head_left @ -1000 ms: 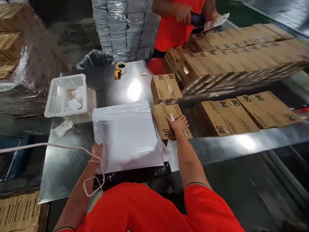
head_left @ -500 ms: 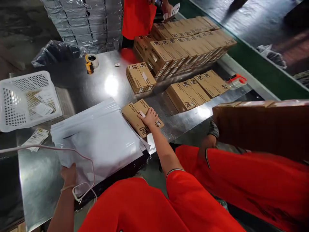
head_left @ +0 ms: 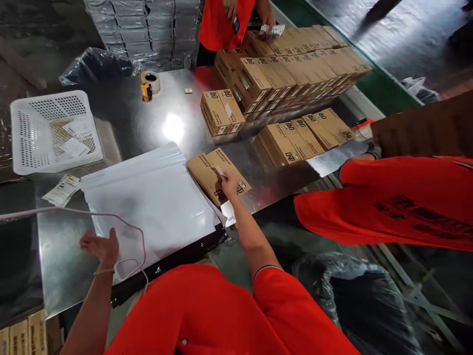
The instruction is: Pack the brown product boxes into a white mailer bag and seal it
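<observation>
My right hand [head_left: 229,183] lies on top of a kraft cardboard carton [head_left: 210,172], its fingertips beside a small white label [head_left: 220,171]. That carton sits against the right edge of a stack of white plastic mailer bags [head_left: 148,207]. My left hand [head_left: 100,248] is open, with fingers spread and nothing in them, at the lower left of the bags. A thin pale cord [head_left: 121,222] loops across the bags and down past my left wrist. The carton's underside is hidden.
The steel table [head_left: 62,256] holds a white perforated basket [head_left: 55,133] of paper slips, a tape roll [head_left: 152,82], and rows of kraft cartons [head_left: 291,79]. A co-worker's red-sleeved body [head_left: 384,202] leans in from the right beneath a large brown carton [head_left: 424,130].
My left hand has come off the bags and spread open. My right hand stays on the carton. The view has swung, and the co-worker's body and large carton have shifted right.
</observation>
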A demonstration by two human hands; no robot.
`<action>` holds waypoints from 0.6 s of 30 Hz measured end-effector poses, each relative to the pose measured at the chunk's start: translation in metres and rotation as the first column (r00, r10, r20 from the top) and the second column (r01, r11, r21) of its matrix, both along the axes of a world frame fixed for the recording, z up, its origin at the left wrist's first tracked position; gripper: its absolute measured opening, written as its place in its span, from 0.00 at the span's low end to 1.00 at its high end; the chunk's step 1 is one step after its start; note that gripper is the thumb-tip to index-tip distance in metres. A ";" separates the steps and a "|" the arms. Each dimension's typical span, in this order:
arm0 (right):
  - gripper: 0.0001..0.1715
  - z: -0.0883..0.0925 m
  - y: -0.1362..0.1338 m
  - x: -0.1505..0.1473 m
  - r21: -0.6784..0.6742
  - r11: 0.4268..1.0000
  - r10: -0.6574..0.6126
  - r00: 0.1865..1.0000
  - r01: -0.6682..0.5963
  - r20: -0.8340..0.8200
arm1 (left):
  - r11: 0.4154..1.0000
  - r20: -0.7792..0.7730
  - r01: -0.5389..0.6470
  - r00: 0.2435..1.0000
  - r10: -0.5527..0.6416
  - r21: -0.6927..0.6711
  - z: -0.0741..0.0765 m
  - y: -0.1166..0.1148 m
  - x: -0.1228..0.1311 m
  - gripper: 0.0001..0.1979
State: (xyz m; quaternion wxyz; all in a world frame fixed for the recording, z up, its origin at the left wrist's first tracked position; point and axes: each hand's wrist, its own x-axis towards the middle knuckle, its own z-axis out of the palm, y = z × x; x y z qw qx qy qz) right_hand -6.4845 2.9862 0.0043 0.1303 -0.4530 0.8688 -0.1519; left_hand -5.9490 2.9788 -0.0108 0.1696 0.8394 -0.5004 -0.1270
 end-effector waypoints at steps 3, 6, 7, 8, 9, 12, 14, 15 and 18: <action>0.24 0.011 0.010 0.015 -0.154 0.981 0.106 0.989 -0.122 -0.108 | 0.997 -0.357 0.063 0.933 -0.045 0.041 0.014 -0.002 -0.038 0.19; 0.24 0.008 0.017 0.052 -0.266 0.846 0.404 0.881 -0.463 -0.248 | 0.978 -0.677 0.174 0.735 -0.050 0.116 0.024 -0.001 -0.091 0.15; 0.23 0.003 0.017 0.070 -0.269 0.757 0.528 0.801 -0.595 -0.282 | 0.963 -0.813 0.228 0.582 -0.014 0.146 0.026 -0.001 -0.108 0.18; 0.21 -0.003 0.016 0.090 -0.261 0.646 0.648 0.696 -0.717 -0.309 | 0.944 -0.914 0.291 0.404 0.023 0.153 0.026 -0.002 -0.124 0.24; 0.19 -0.010 0.014 0.111 -0.244 0.524 0.747 0.578 -0.816 -0.328 | 0.937 -0.957 0.318 0.284 0.050 0.143 0.026 -0.004 -0.137 0.28; 0.17 -0.034 0.007 0.169 -0.206 0.295 0.879 0.350 -0.933 -0.323 | 0.962 -0.965 0.241 0.254 0.068 0.131 0.025 -0.020 -0.155 0.30; 0.17 -0.050 0.003 0.194 -0.217 0.362 0.863 0.414 -0.907 -0.290 | 0.981 -0.938 0.141 0.338 0.076 0.131 0.025 -0.043 -0.146 0.27; 0.21 -0.059 0.003 0.202 -0.230 0.437 0.828 0.489 -0.869 -0.273 | 0.987 -0.925 0.095 0.370 0.083 0.127 0.026 -0.059 -0.136 0.25; 0.32 -0.091 0.017 0.208 -0.275 0.630 0.687 0.687 -0.726 -0.237 | 0.995 -0.888 -0.019 0.450 0.097 0.100 0.028 -0.125 -0.097 0.20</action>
